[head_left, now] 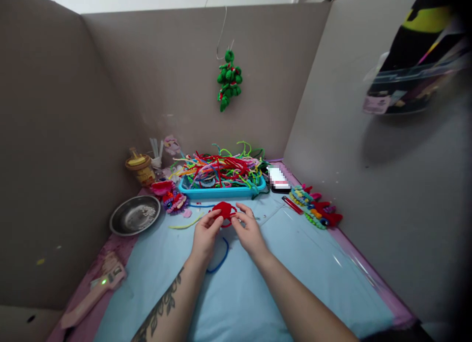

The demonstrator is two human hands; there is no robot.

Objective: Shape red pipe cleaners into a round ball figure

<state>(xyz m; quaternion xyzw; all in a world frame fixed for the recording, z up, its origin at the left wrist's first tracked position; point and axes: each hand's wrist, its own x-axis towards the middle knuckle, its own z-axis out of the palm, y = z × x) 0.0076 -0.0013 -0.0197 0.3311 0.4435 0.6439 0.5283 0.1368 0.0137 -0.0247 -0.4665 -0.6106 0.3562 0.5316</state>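
Fuzzy red pipe cleaner, worked into a compact rounded piece (222,209), is held up between both hands over the blue table cover. My left hand (205,234) pinches its left side with thumb and fingers. On the other side, my right hand (250,229) grips a thin red loop that sticks out from the piece. A blue pipe cleaner (225,256) curves on the cover below the hands, partly hidden by the left wrist. To the left of the fingers lies a yellow-green pipe cleaner (186,225).
Behind the hands stands a blue tray (221,192) heaped with colourful pipe cleaners. A metal bowl (127,216) and a pink glue gun (94,293) are on the left. A phone (279,179), red cutter (292,205) and finished colourful figures (315,207) lie right. Grey partitions enclose the table.
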